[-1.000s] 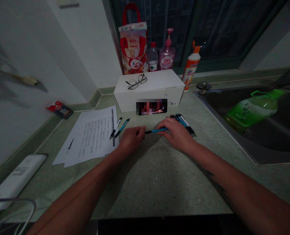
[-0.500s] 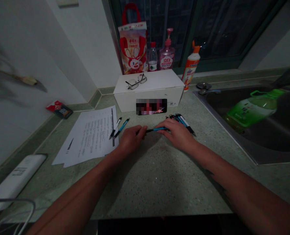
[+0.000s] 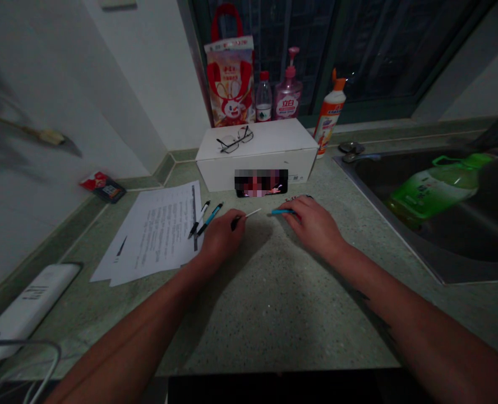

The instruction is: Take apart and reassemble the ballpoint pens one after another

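My left hand (image 3: 224, 234) is closed on the black lower section of a ballpoint pen, with its thin pale refill (image 3: 253, 212) sticking out to the right. Opposite it, my right hand (image 3: 316, 225) pinches the blue pen barrel (image 3: 282, 211). A small gap separates the two parts. Just left of my left hand, a white-and-black pen (image 3: 199, 217) and a blue-and-black pen (image 3: 211, 217) lie partly over printed sheets (image 3: 156, 235). Behind my right hand, the other pens are mostly hidden, with only bits of their ends showing.
A white box (image 3: 257, 137) carries eyeglasses (image 3: 235, 140), and a phone (image 3: 261, 184) leans against its front. To the right, a green bottle (image 3: 440, 188) lies in the sink (image 3: 425, 269). A white power bank-like device (image 3: 32, 303) with cables is at left; bottles stand behind the box.
The pen has come apart: the blue barrel moved right with my right hand, and the refill now shows from the part in my left. My right hand now covers most of the pens behind it.
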Demonstrator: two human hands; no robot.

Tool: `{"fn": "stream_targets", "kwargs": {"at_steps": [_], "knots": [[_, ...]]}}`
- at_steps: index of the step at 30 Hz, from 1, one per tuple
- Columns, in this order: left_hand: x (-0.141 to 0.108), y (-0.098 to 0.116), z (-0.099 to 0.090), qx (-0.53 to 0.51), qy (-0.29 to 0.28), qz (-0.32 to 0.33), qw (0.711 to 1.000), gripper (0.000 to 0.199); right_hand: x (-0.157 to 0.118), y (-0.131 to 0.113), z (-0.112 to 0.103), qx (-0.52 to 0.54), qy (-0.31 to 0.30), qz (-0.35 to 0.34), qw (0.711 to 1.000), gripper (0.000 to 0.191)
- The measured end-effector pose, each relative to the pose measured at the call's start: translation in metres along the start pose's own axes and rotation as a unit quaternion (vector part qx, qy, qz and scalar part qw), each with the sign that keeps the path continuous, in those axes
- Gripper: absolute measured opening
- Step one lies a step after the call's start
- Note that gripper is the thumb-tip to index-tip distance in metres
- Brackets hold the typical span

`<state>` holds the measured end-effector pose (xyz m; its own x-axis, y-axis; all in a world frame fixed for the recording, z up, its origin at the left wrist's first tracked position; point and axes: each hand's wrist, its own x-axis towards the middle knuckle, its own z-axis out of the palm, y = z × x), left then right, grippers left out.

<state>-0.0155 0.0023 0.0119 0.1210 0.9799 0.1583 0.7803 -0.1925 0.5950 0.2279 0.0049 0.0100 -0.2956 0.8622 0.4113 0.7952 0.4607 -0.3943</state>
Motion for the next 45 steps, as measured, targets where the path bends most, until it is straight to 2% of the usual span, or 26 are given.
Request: {"fn": "stream_targets", "kwargs": {"at_steps": [5, 8, 15, 22, 26, 29, 34, 39, 43, 45], "knots": [[-0.001, 0.001, 0.000, -0.006, 0.013, -0.012, 1.000, 0.021, 0.001, -0.005, 0.001, -0.055, -0.111, -0.081, 0.989, 0.022], [-0.001, 0.002, 0.000, -0.003, 0.011, -0.019, 1.000, 0.020, 0.001, -0.005, 0.002, -0.051, -0.132, -0.084, 0.986, 0.022], [0.000, -0.001, 0.002, -0.008, 0.014, -0.013, 1.000, 0.022, -0.002, 0.001, -0.006, -0.045, -0.136, -0.050, 0.988, 0.020], [0.000, -0.001, 0.003, -0.016, 0.011, -0.011, 1.000, 0.024, 0.000, -0.008, -0.014, -0.093, -0.123, -0.112, 0.982, 0.026], [0.001, -0.003, 0.004, -0.008, 0.011, -0.003, 1.000, 0.024, -0.001, -0.008, -0.015, -0.112, -0.140, -0.124, 0.976, 0.024], [0.001, -0.004, 0.005, -0.006, 0.013, -0.007, 1.000, 0.023, -0.002, -0.005, -0.012, -0.095, -0.134, -0.101, 0.981, 0.022], [0.000, -0.002, 0.005, -0.001, 0.015, 0.000, 1.000, 0.022, 0.000, -0.008, 0.006, -0.025, -0.071, -0.052, 0.996, 0.020], [0.000, -0.003, 0.006, -0.005, 0.015, 0.011, 1.000, 0.021, 0.002, -0.010, 0.026, -0.054, -0.118, -0.062, 0.990, 0.020], [0.000, -0.005, 0.007, -0.009, 0.010, 0.013, 1.000, 0.021, 0.001, -0.006, 0.022, -0.044, -0.101, -0.052, 0.993, 0.019], [0.000, -0.005, 0.007, -0.011, 0.004, 0.016, 1.000, 0.022, 0.000, -0.006, 0.016, -0.028, -0.070, -0.040, 0.996, 0.019]]}}
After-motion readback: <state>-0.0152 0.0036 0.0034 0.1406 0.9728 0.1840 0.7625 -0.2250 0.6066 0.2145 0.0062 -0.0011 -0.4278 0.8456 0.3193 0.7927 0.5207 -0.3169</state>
